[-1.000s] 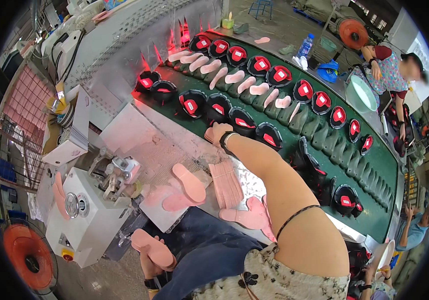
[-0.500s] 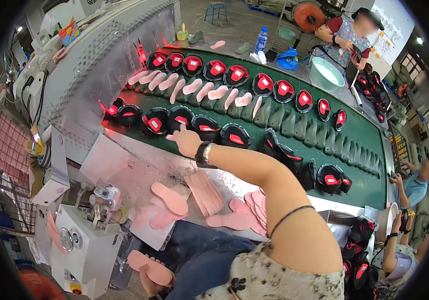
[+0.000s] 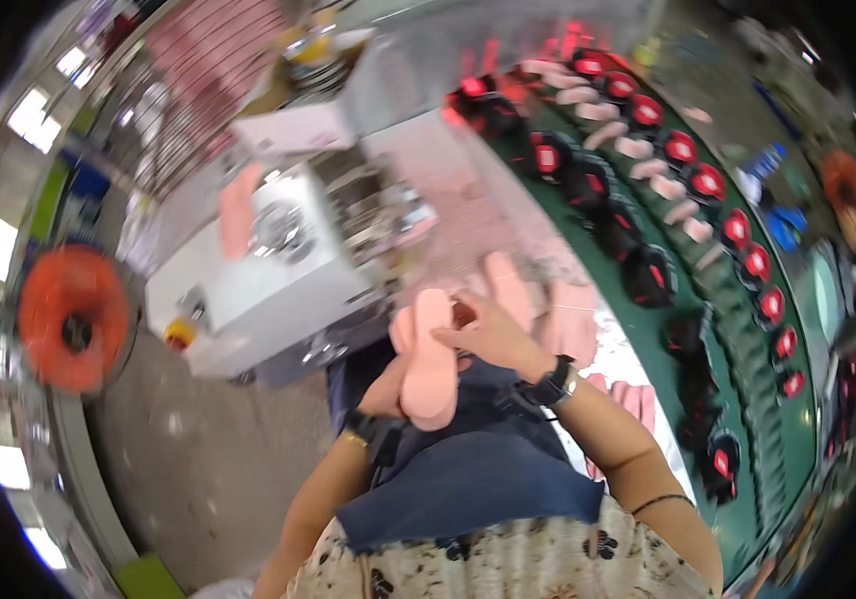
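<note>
A small stack of pink shoe insoles is held upright in front of my body. My left hand grips the stack low on its left side. My right hand closes on the stack's right edge, its thumb lying across the upper face; some of its fingers are hidden behind. More pink insoles lie on the pink-dusted worktable just beyond my right hand. Others rest by my right forearm.
At the right runs a green conveyor belt with black-and-red shoe uppers, pink insoles and dark green lasts. A white machine stands at the left, a pink insole on it. Farther left is an orange fan. An open carton sits behind.
My view has swung left and down. My right hand has come back from the shoe uppers on the belt to the insoles. My left hand has brought its insoles up before me.
</note>
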`<state>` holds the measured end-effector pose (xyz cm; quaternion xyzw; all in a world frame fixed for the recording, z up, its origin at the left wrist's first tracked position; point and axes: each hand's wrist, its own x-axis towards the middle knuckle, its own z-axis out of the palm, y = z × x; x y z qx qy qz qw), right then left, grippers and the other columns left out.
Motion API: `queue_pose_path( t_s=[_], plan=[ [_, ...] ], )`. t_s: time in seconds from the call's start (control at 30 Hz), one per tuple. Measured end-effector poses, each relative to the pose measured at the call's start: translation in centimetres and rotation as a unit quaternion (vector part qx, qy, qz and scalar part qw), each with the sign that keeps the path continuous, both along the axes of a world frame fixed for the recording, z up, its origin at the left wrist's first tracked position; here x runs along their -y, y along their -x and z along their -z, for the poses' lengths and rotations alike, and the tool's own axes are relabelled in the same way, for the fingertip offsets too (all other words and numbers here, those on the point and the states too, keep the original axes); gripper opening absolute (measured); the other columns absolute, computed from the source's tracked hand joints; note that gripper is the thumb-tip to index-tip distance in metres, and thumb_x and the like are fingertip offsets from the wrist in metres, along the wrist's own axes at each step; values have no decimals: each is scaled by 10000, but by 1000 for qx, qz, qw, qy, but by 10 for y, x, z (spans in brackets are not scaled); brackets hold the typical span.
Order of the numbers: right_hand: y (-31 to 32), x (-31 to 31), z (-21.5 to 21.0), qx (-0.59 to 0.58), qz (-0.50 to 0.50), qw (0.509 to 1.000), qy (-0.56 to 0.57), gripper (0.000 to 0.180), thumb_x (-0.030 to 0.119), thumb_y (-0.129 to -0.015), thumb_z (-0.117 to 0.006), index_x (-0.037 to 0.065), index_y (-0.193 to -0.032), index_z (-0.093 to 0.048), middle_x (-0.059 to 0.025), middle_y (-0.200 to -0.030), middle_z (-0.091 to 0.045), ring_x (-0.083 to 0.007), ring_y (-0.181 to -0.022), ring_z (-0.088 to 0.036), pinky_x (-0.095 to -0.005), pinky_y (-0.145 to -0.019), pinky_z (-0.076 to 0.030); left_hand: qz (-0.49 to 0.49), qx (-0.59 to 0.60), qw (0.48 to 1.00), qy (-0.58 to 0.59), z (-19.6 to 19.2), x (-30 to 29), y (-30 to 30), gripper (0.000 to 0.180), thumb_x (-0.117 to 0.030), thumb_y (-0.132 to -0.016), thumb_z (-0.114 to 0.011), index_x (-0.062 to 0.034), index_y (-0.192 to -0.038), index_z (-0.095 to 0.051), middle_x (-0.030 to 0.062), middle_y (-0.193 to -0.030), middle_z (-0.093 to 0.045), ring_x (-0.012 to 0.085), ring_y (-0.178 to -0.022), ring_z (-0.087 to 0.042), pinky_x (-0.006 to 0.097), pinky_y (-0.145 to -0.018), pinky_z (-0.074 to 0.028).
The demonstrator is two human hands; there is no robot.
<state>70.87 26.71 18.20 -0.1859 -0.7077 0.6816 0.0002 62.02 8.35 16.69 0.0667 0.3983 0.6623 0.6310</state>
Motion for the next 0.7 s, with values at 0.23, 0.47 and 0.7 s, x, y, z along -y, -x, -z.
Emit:
queue_pose_path(
  t_s=[0.23,0.47,0.7],
  plan=[
    [9,41,13,9,29,981,-190,500,296,-794,-754,-35,-1110,-551,-109,-924,-540,-156,-671,-517,-281,-610,-456,-115,121,986,12,9,45,1,534,-349,-999,-429,22,-1380,-390,201,-1277,-561,299,-1103,-604,383,-915,-520],
    [4,72,10,-30,28,994,-104,330,191,-884,-659,-28,-1111,-561,-144,-996,-551,-218,-796,-616,-309,-669,-504,-141,98,984,40,25,50,6,453,-216,-948,-575,32,-1305,-447,117,-1201,-597,215,-1058,-616,365,-903,-512],
    [-1,79,25,-73,33,979,-186,329,174,-885,-644,-26,-1134,-565,-165,-1026,-571,-222,-812,-612,-297,-695,-503,-175,66,982,38,29,55,4,431,-126,-954,-563,16,-1336,-424,117,-1249,-573,204,-1094,-600,351,-924,-506]
  ],
)
